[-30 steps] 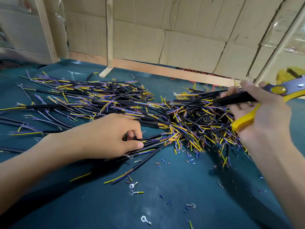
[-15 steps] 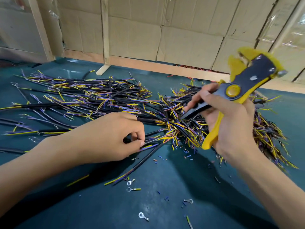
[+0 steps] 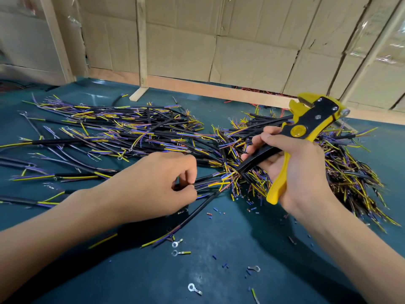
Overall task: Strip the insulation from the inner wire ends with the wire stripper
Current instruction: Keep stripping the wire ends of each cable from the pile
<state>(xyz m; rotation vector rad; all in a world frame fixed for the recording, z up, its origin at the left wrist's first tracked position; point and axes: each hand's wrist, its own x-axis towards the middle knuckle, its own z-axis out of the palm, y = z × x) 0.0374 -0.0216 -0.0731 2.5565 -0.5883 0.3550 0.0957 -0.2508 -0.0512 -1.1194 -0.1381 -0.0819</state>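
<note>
A yellow and black wire stripper (image 3: pixel 306 121) is held in my right hand (image 3: pixel 291 170), fingers wrapped round its black and yellow handles, jaws pointing up and to the left. My left hand (image 3: pixel 157 183) lies on the table and pinches a black cable (image 3: pixel 208 181) between thumb and fingers, at the near edge of a wide pile of cut cables (image 3: pixel 131 132). Each cable is black-sheathed with yellow, blue and purple inner wires fanning from its ends. The stripper's jaws are apart from any wire.
A second heap of cables (image 3: pixel 350 172) lies behind and right of my right hand. The dark teal tabletop (image 3: pixel 219 270) carries loose ring terminals (image 3: pixel 175 244) and small insulation scraps. A wooden rail and cardboard panels (image 3: pixel 252 51) close off the far edge.
My right hand has brought the stripper from the far right in toward the middle and turned its jaws upward. My left hand has stayed on the cable pile, still pinching.
</note>
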